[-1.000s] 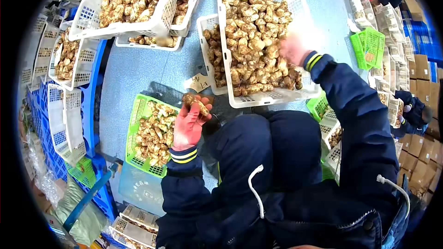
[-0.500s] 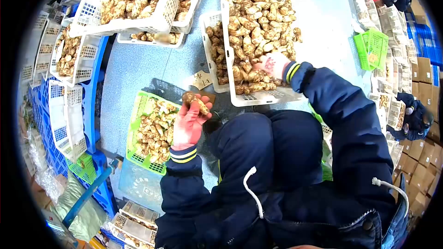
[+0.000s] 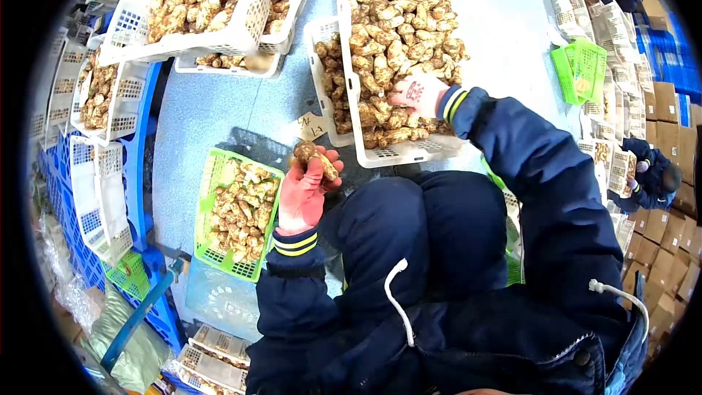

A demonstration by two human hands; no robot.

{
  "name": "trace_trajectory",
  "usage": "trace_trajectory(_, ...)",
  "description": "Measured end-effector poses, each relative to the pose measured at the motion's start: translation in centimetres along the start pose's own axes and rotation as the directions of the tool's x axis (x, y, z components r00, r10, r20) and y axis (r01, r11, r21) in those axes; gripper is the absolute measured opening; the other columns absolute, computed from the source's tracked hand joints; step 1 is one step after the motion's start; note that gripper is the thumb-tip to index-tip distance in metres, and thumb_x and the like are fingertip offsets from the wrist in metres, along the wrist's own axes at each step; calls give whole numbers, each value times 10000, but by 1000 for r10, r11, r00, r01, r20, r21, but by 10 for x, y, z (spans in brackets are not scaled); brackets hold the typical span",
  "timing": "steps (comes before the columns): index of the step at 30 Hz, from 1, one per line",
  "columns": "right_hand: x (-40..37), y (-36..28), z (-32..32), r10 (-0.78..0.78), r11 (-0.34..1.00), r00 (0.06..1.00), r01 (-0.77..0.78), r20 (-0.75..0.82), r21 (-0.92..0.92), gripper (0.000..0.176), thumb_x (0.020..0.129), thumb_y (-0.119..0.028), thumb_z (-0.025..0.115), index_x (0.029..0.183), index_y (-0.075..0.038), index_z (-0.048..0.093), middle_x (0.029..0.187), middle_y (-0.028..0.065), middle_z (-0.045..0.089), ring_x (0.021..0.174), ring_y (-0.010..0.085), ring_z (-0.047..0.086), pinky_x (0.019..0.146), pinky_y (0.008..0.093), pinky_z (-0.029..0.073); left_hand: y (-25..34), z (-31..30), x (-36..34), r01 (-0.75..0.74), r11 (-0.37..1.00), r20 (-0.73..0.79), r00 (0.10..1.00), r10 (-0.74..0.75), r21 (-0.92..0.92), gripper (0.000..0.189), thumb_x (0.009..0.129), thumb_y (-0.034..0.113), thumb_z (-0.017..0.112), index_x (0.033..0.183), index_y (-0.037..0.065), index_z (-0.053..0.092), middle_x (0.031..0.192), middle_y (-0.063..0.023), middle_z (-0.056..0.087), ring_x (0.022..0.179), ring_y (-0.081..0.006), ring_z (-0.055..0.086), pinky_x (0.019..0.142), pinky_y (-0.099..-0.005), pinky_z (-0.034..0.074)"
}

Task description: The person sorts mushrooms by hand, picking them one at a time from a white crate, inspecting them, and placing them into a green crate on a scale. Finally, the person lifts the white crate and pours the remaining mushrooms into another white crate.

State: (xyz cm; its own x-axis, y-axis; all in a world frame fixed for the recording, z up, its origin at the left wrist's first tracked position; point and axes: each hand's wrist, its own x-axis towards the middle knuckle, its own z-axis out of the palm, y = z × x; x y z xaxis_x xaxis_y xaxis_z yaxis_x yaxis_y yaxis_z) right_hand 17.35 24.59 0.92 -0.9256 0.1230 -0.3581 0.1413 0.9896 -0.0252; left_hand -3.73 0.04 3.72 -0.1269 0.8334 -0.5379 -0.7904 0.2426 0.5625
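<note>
My left hand (image 3: 303, 194), in a pink glove, is closed round a brown tuber (image 3: 314, 157) beside the green basket (image 3: 199, 216). Smaller, paler tubers (image 3: 241, 212) fill much of that basket. My right hand (image 3: 418, 95), in a pale glove with red print, reaches into the large white crate (image 3: 351, 88); its fingers rest among brown knobbly tubers (image 3: 395, 36), and their tips are partly hidden. Whether it grips one I cannot tell. A second white crate (image 3: 314, 36) of tubers lies partly under the large one. A marked cardboard piece (image 3: 312, 126) lies between my hands.
Stacked white crates (image 3: 183, 47) of tubers stand at the upper left, by blue pallets (image 3: 142, 168). A green basket (image 3: 580, 69) and rows of white crates stand at the right. Another person (image 3: 654, 175) is at the far right, near cardboard boxes (image 3: 669, 227).
The view has shifted slightly. My right hand has moved a little among the tubers in the large crate. My left hand still holds its tuber, now turned a little.
</note>
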Motion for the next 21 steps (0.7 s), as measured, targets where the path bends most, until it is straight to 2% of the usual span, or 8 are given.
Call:
trace_trajectory(4,6,12,18,155,988,972,-155,177,-13,286,784,-155,487,1059,-210,548,882,59,551,809,240,579,670,369,462,4,-15,-4,-13,1000,5,1000,13,0,345,832,224,588,1103,44,474,1015,-108,567,864,-208,586,665,-293,495)
trace_trajectory(6,-3,24,20,162,985,976,-150,144,-88,316,800,-118,474,1105,-191,511,844,53,580,804,225,588,645,333,479,1,-20,-2,-12,999,-7,1000,12,-43,350,830,226,591,1104,41,476,1014,-109,568,861,-206,586,658,-292,496)
trace_trajectory(8,-16,36,1,317,947,938,-322,138,16,328,801,-107,491,1126,-151,486,868,77,599,823,241,591,661,339,486,1,-17,1,-7,1000,-7,1000,7,-13,348,839,208,571,1120,36,459,1007,-112,572,847,-207,594,632,-286,515)
trace_trajectory(10,-30,43,-10,542,839,840,-541,10,52,359,773,-125,548,1120,-81,470,905,123,586,832,285,578,681,375,476,0,-13,2,53,998,43,998,-54,19,350,835,220,579,1110,34,468,993,-109,576,837,-202,592,644,-287,507)
trace_trajectory(13,-48,49,-9,605,773,706,-631,-368,58,381,755,-161,576,1116,-101,469,909,113,546,828,283,549,685,389,453,-4,-4,5,72,995,32,997,-75,67,352,834,240,582,1102,37,478,986,-105,578,833,-195,589,654,-290,498)
trace_trajectory(16,-42,49,-12,427,903,896,-418,-122,97,283,761,-161,567,1036,-121,513,883,100,555,830,268,561,686,382,461,-3,6,3,59,992,27,998,-62,108,363,833,257,582,1105,40,478,986,-105,578,834,-193,590,652,-290,496)
trace_trajectory(17,-41,41,-11,423,893,905,-425,48,147,234,770,-164,552,1000,-134,531,868,93,559,824,271,567,692,383,464,-3,7,2,54,992,22,998,-57,114,367,832,261,582,1105,39,477,985,-104,578,830,-192,591,643,-285,494)
trace_trajectory(21,-22,23,9,262,927,945,-302,193,221,337,763,-258,540,1089,-176,527,930,74,578,865,244,578,711,381,461,1,4,1,42,994,27,999,-45,103,378,829,271,582,1105,38,471,972,-101,578,809,-189,593,610,-266,488)
